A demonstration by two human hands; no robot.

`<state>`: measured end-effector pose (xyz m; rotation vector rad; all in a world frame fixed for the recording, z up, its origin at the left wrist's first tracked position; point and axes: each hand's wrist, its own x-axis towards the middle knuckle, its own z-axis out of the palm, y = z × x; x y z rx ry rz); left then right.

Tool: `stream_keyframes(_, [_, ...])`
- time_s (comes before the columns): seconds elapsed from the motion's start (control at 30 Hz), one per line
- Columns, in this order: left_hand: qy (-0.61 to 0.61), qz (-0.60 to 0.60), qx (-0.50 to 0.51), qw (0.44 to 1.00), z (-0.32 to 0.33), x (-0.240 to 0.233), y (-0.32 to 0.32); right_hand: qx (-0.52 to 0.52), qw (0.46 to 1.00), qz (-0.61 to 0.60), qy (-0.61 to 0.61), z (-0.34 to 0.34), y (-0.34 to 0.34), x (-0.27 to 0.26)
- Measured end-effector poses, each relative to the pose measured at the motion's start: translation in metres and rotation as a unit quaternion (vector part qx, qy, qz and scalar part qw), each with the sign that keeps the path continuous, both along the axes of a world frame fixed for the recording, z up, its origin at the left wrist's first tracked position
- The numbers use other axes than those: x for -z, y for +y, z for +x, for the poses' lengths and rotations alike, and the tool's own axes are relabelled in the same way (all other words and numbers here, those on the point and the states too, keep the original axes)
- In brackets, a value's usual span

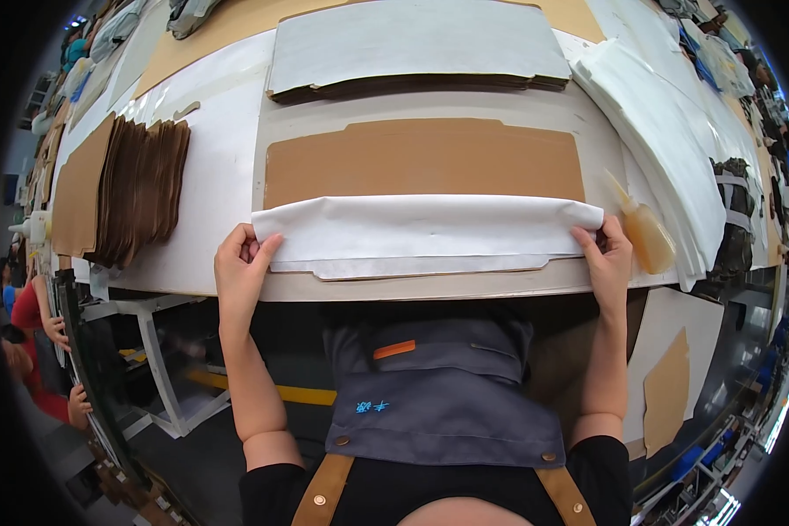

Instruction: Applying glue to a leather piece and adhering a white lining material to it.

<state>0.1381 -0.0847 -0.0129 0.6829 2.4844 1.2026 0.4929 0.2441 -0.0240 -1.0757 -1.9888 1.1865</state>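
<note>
A white sheet (427, 227), thin like paper or fabric, lies over the near half of a brown cardboard panel (421, 161). Its far edge is turned back towards me, and the panel's far half shows bare brown. My left hand (244, 263) pinches the sheet's left corner between thumb and fingers. At the opposite corner, my right hand (606, 260) grips the same sheet in a like pinch. Just right of that hand, a plastic glue bottle (651, 240) with amber contents and a pointed nozzle rests on its side.
Beyond the panel lies a stack of white-faced cardboard panels (421, 49). Brown panels (138, 191) stand bunched at the left. White sheets (657, 144) are piled along the right. The table's front edge (427, 294) runs before my apron. At far left, a person's hands (79, 404) hold a rail.
</note>
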Motion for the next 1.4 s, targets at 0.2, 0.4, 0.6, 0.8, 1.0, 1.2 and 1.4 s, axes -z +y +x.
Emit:
stream_keyframes(0.2, [-0.008, 0.005, 0.008, 1.000, -0.006, 0.011, -0.007, -0.006, 0.999, 0.037, -0.005, -0.005, -0.002, -0.004])
stream_keyframes(0.4, [-0.020, 0.009, -0.005, 1.000, -0.004, 0.010, -0.005, -0.013, 0.997, 0.075, -0.030, -0.006, -0.003, -0.008])
stream_keyframes(0.6, [-0.025, 0.013, -0.003, 1.000, 0.001, 0.005, -0.001, -0.016, 0.994, 0.093, -0.054, -0.002, -0.001, -0.005])
stream_keyframes(0.8, [-0.017, 0.011, 0.006, 1.000, -0.002, 0.007, -0.001, -0.018, 0.992, 0.116, -0.049, -0.005, -0.003, -0.011])
stream_keyframes(1.0, [-0.003, 0.010, -0.001, 1.000, 0.000, 0.003, -0.004, -0.029, 0.990, 0.131, -0.045, -0.012, -0.003, -0.006])
stream_keyframes(1.2, [-0.003, 0.015, 0.005, 1.000, 0.001, 0.000, 0.004, -0.012, 0.987, 0.144, -0.076, -0.002, -0.003, -0.004])
stream_keyframes(1.4, [0.005, 0.004, -0.010, 1.000, 0.002, 0.000, 0.000, -0.018, 0.990, 0.124, -0.058, -0.002, -0.003, 0.001])
